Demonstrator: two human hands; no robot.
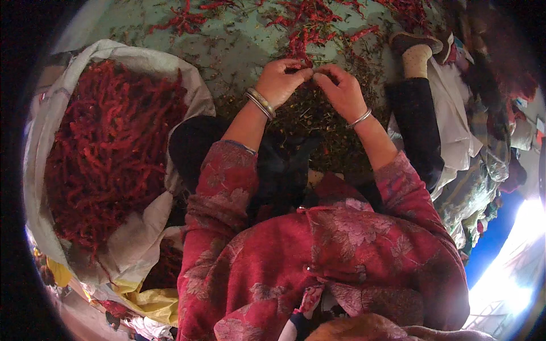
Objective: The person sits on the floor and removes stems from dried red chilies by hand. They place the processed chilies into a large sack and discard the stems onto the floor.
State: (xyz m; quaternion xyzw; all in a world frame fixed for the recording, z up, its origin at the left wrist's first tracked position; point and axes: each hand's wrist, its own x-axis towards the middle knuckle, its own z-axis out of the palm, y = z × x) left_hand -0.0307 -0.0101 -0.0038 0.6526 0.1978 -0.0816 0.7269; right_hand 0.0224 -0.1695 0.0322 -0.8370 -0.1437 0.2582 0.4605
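Though open-topped, white sack (136, 241) full of red chillies (114, 153).

The bent fingers of the left hand (278, 85) hide most of a small dark-red dried chilli (307, 60); whether the bangled right hand (343, 94) touches it is unclear. Bright-red dried chilli clusters (311, 11) run past the upper edge. Brown-green plant litter (335, 128) is too fine to tell apart piece by piece.
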